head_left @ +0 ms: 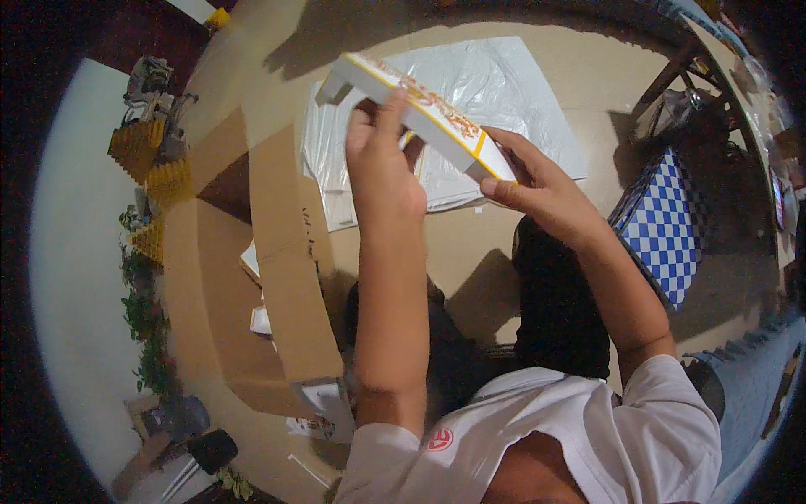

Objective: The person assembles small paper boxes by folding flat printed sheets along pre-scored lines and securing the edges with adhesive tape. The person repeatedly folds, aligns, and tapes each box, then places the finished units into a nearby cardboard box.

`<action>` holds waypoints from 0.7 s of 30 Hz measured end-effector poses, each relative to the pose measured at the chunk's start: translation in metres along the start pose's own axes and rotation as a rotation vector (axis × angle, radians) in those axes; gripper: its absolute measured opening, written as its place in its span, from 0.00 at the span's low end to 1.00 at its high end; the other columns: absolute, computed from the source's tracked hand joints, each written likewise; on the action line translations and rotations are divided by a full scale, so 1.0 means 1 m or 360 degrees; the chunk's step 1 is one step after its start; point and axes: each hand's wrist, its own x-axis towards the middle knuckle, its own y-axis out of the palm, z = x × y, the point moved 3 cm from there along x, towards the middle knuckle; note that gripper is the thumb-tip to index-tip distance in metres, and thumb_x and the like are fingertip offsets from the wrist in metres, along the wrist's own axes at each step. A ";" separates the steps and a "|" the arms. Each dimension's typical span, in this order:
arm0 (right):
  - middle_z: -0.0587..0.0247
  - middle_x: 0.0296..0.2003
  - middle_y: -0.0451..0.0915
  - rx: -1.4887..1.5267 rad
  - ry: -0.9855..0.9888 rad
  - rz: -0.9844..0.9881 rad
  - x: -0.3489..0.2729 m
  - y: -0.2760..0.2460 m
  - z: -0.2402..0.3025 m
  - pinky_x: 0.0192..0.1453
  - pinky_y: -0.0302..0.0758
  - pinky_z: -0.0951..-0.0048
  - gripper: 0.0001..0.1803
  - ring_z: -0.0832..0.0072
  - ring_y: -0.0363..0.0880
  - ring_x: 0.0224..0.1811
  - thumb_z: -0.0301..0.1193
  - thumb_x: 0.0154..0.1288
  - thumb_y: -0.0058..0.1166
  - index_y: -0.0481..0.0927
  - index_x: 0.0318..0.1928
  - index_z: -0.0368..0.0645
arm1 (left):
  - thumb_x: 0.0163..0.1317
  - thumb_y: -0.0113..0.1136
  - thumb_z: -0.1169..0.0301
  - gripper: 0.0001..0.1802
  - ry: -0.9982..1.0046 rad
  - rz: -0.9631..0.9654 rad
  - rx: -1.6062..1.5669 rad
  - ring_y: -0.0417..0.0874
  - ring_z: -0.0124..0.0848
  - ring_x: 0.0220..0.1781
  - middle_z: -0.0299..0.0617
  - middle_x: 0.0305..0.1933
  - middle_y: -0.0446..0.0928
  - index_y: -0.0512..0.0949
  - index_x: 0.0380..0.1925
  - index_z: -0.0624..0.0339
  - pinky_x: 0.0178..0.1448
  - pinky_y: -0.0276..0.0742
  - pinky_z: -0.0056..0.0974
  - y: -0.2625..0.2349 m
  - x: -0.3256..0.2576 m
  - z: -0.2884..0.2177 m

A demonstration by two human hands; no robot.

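A long, narrow white carton with yellow edges and orange printing is held up in front of me, tilted down to the right. My left hand is closed on its near long side, left of the middle. My right hand grips its lower right end, with the thumb on the near side and the fingers behind. At the upper left end a white flap hangs out. Beyond the carton, a flat white pile under clear plastic wrap lies on the floor, partly hidden by my hands.
A large open brown cardboard box stands at my left, with a few white pieces inside. To the right is a blue-and-white checkered box by a wooden stand. Blue cloth lies at lower right, green plants at far left.
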 end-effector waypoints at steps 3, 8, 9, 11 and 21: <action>0.53 0.61 0.67 -0.0071 -0.0104 -0.0034 0.008 -0.018 0.013 0.62 0.66 0.74 0.40 0.71 0.66 0.62 0.35 0.60 0.63 0.60 0.68 0.36 | 0.65 0.59 0.68 0.14 -0.0091 0.0514 0.0301 0.81 0.29 0.42 0.41 0.44 0.79 0.75 0.46 0.65 0.50 0.78 0.35 0.011 -0.009 0.001; 0.51 0.64 0.65 -0.0200 -0.0312 -0.0126 0.010 -0.027 0.024 0.61 0.69 0.74 0.42 0.69 0.69 0.61 0.38 0.61 0.64 0.58 0.70 0.38 | 0.63 0.62 0.69 0.14 -0.0130 0.0600 0.0323 0.83 0.29 0.40 0.44 0.42 0.81 0.77 0.46 0.66 0.47 0.81 0.34 0.005 -0.009 0.007; 0.50 0.65 0.64 -0.0207 -0.0410 -0.0167 0.010 -0.025 0.024 0.59 0.71 0.74 0.42 0.68 0.71 0.60 0.39 0.61 0.64 0.58 0.70 0.40 | 0.63 0.62 0.69 0.14 -0.0157 0.0597 0.0315 0.84 0.30 0.40 0.44 0.42 0.81 0.77 0.46 0.65 0.47 0.81 0.35 0.005 -0.009 0.006; 0.51 0.66 0.63 -0.0060 -0.0431 -0.0225 0.011 -0.021 0.022 0.61 0.69 0.74 0.40 0.69 0.68 0.62 0.39 0.64 0.61 0.57 0.71 0.41 | 0.62 0.63 0.69 0.14 -0.0212 0.0592 0.0109 0.84 0.30 0.38 0.44 0.41 0.82 0.78 0.45 0.65 0.47 0.82 0.35 0.013 -0.013 0.010; 0.60 0.68 0.58 0.0079 -0.0509 -0.0340 0.016 -0.005 0.004 0.55 0.70 0.69 0.38 0.73 0.71 0.50 0.56 0.74 0.32 0.46 0.75 0.50 | 0.59 0.67 0.68 0.10 -0.0228 0.0457 -0.0030 0.82 0.28 0.30 0.37 0.31 0.81 0.81 0.36 0.62 0.39 0.81 0.34 0.032 -0.027 0.034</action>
